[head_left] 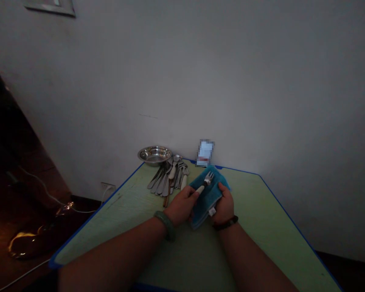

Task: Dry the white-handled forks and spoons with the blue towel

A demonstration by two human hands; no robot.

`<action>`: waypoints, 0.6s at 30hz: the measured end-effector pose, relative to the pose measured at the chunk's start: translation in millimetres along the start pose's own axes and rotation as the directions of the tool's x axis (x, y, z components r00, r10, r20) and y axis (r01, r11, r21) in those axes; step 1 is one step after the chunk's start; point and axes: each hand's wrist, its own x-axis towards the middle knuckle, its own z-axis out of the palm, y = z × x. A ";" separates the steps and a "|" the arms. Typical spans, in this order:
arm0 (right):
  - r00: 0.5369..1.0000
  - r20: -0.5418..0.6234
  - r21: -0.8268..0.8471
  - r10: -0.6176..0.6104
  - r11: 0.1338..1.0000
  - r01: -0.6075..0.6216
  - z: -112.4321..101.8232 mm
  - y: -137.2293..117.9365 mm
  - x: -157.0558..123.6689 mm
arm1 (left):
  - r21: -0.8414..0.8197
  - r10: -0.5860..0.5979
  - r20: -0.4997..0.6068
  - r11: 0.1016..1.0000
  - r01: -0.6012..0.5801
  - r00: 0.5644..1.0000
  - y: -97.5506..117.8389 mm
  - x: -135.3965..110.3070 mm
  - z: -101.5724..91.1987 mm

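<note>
My left hand (181, 205) is closed around the white handle of a fork (205, 182), whose metal tines point away from me and rest on a blue cloth (207, 195). My right hand (224, 207) grips the right side of that cloth, fingers curled over it. Both hands are close together above the middle of a light green table (261, 227) with a blue edge. A green bangle sits on my left wrist and a dark band on my right.
A pile of several spoons and forks (169, 179) lies on the table just left of the cloth. A metal bowl (154, 154) stands at the far left corner. A small blurred packet (205, 153) leans against the wall. Cables lie on the dark floor at left.
</note>
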 end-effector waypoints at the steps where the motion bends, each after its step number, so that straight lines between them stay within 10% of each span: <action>1: 1.000 0.008 -0.004 0.002 1.000 -0.002 -0.2 0.0 0.0 | 0.010 0.002 -0.006 1.000 -0.002 1.000 0.1 0.2 -0.3; 18: 0.994 -0.090 0.066 -0.058 0.996 0.064 -5.5 -5.0 5.1 | 0.303 0.186 -0.059 0.939 -0.160 0.981 2.6 -3.4 -10.4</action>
